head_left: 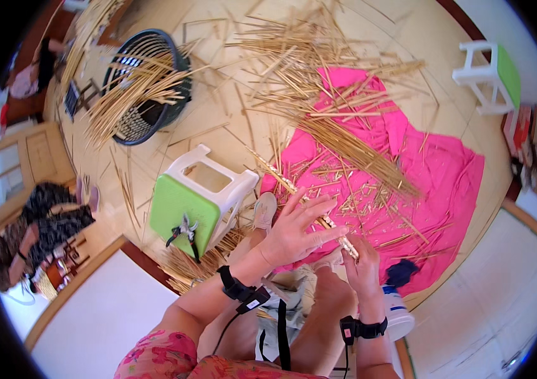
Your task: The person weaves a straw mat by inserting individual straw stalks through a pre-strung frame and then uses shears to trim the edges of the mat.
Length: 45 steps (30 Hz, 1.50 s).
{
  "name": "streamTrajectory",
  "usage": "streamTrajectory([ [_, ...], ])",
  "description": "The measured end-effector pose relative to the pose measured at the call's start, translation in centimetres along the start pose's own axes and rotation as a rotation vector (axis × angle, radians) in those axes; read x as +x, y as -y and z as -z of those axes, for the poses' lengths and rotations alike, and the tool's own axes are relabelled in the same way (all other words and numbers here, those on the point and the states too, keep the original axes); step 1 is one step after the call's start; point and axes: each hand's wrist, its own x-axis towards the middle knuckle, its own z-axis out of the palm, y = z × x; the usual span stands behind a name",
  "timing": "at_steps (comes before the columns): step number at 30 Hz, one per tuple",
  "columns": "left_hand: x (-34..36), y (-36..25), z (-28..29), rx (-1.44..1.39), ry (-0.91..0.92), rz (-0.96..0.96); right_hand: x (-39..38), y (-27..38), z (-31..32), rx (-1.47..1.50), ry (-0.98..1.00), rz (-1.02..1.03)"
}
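A long, thin golden straw strip, bumpy and braided-looking, slants from the upper left down to my right hand. My right hand is closed round its lower end. Over the strip's middle lies my left hand, its fingers stretched out and the thumb apart; the strip shows between them and runs on past the fingertips. Beneath both hands a pink cloth is spread on the floor, scattered with short cut pieces. A bundle of thin straw stalks rests across the cloth.
Left of my knees stands a green-topped stool with pruning shears on it. A dark basket holds more stalks. Loose stalks litter the far floor. Another stool stands far right; a seated person is at the left.
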Motion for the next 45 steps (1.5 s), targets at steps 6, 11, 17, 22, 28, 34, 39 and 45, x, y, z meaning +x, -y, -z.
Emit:
streamTrajectory([
  [6, 0.5, -5.5, 10.1, -0.123, -0.23, 0.069, 1.4, 13.5, 3.5, -0.244, 0.101, 0.111],
  [11, 0.5, -9.8, 18.2, -0.12, -0.375, 0.148, 2.5, 22.9, 5.0, -0.355, 0.173, 0.286],
  [17, -1.2, -15.7, 26.6, 0.08, -0.565, 0.237, 3.6, 32.7, 6.4, -0.339, 0.329, 0.51],
  [22, -1.9, -20.7, 31.9, 0.251, -0.665, 0.121, 4.2, 39.1, 9.3, -0.325, 0.385, 0.808],
  [28, -4.7, -28.3, 37.1, 0.36, -0.775, 0.212, 4.7, 48.8, 10.6, -0.411, 0.552, 1.186],
  [34, -10.5, -36.7, 40.1, 0.511, -0.898, 0.464, 2.8, 57.2, 6.2, -0.331, 0.812, 1.481],
  [39, -17.1, -39.5, 40.3, 0.521, -1.256, 0.743, 2.0, 62.5, 0.4, -0.161, 0.953, 1.501],
  [45, -24.5, -36.6, 37.9, 0.662, -1.679, 1.292, 11.1, 60.3, -3.9, -0.255, 1.002, 0.954],
])
